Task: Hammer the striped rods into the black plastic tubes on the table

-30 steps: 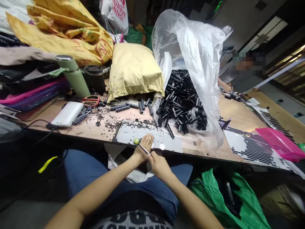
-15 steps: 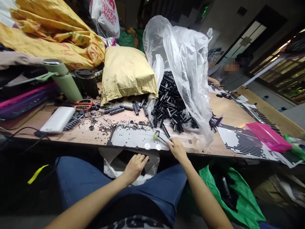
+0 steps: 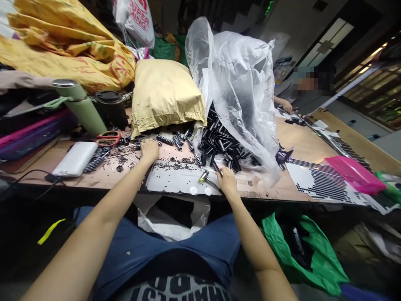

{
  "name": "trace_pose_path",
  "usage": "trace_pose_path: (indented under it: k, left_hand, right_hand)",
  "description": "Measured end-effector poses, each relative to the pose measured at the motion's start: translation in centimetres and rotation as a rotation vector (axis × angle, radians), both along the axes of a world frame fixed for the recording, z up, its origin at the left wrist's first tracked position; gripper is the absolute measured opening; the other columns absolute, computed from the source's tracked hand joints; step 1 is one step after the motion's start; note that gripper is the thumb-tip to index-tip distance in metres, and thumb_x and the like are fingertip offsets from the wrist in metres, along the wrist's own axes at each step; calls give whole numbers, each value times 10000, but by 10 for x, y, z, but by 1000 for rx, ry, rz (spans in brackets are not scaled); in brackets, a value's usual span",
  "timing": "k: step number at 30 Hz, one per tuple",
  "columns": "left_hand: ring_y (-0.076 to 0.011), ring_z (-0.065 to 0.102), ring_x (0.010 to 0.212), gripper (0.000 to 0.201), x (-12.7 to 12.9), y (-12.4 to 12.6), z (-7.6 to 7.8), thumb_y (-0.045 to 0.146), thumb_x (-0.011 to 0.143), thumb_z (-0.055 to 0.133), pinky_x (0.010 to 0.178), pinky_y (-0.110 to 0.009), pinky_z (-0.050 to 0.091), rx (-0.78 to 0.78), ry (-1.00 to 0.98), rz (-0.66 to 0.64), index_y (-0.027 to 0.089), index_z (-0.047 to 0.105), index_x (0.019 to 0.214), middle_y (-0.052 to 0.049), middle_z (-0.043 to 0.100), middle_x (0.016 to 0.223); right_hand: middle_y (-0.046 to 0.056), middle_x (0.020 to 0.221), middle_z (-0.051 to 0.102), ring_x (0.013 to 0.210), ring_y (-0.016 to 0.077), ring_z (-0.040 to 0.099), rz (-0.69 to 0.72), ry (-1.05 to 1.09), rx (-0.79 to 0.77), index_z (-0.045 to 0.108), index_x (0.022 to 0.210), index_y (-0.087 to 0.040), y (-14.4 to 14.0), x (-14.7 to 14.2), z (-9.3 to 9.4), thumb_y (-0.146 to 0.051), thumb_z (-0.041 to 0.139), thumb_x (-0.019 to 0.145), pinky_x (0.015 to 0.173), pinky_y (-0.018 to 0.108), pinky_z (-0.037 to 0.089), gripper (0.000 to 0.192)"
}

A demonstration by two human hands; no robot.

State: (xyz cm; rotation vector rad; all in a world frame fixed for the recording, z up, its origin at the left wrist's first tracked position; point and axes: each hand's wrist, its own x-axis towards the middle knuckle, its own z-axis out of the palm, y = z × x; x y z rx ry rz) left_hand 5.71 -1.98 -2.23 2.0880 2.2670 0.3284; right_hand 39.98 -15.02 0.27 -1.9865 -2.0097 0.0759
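My left hand (image 3: 150,151) reaches far across the bench to the front of the yellow sack (image 3: 169,96). Its fingers curl down among black rods with white dots (image 3: 165,140); what they grip is hidden. At the edge of a heap of black tubes (image 3: 224,142), my right hand (image 3: 228,182) closes on one black tube (image 3: 216,167). Just left of that hand lies a small hammer (image 3: 209,181) with a yellowish face, its handle end close to the palm. Under the hammer is a pale sheet (image 3: 169,184) strewn with tiny black bits.
A clear plastic bag (image 3: 241,79) stands over the tubes. To the left are red-handled scissors (image 3: 108,138), a white power bank (image 3: 75,159) and a green flask (image 3: 83,108). A pink tray (image 3: 354,173) sits at right, and another person's hand (image 3: 286,105) is behind it.
My left hand has gone from above my lap up to the dotted rods. My right hand has let go of the hammer and moved slightly up onto a black tube.
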Motion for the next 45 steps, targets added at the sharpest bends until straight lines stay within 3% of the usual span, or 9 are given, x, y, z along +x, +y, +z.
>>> trace_pose_path:
  k: [7,12,17,21,25,29,33,39,45]
  left_hand:
    - [-367,501,1087,371,8,-42,-3,185,893,329,886,-496,384,66,-138,124,-4,539,1134,-288,545,1162]
    - [-179,583,714,365,52,-87,24,383,919,426,606,-308,481,69,-1111,94,122,517,1157,-125,618,934]
    - [-46,360,416,478,108,-123,43,434,574,803,363,-171,228,-176,-1712,45,131,586,873,57,470,563]
    - [-28,329,388,439,110,-129,45,365,497,830,358,-174,200,-260,-1686,65,129,579,769,53,497,562]
    - [-102,502,504,332,95,-124,27,364,683,722,459,-217,382,-138,-1410,-40,130,625,898,-16,601,682]
    - [-267,593,1025,359,74,-134,-7,216,825,576,874,-395,474,147,-747,-153,136,596,1174,-149,640,1091]
    - [-316,569,1051,360,52,-159,-32,200,876,522,918,-491,437,271,-327,-191,152,581,1228,-164,631,1080]
    - [-220,597,940,212,53,-160,-19,355,833,649,879,-368,483,593,-768,-235,185,612,955,-78,644,948]
    - [-124,557,654,387,84,-137,0,491,914,480,594,-243,476,296,-1371,-104,181,545,1135,-25,575,809]
  right_hand:
    - [143,1009,669,1054,264,572,-146,405,-105,623,918,-159,14,14,-5,-138,538,807,952,406,406,142]
    - [64,875,692,800,173,670,-71,692,-108,549,978,-172,14,-23,-8,-325,515,866,710,298,540,193]
    - [32,824,664,720,161,675,152,1167,-181,532,972,-197,-10,-76,-12,-513,574,820,664,316,566,353]
    - [137,1363,494,1286,284,470,523,785,-64,458,1304,-229,-9,-80,16,-499,814,586,1041,474,423,846]
    - [187,1475,349,1403,310,293,608,409,-23,316,1441,-168,1,-78,33,-394,848,552,1160,493,255,1060]
    - [201,1458,369,1380,323,334,541,389,-161,294,1448,-144,-22,-69,12,-478,812,585,1148,497,282,1060]
    - [202,1450,386,1360,319,372,512,402,-286,302,1438,-141,-51,-34,-18,-511,801,591,1137,484,307,1049]
    - [197,1455,389,1369,307,362,397,280,-219,311,1428,-145,-42,-5,-25,-445,786,625,1141,477,292,980]
    - [190,1396,460,1295,337,428,308,-17,-183,373,1404,-126,-41,-21,-13,-488,777,623,1069,482,358,951]
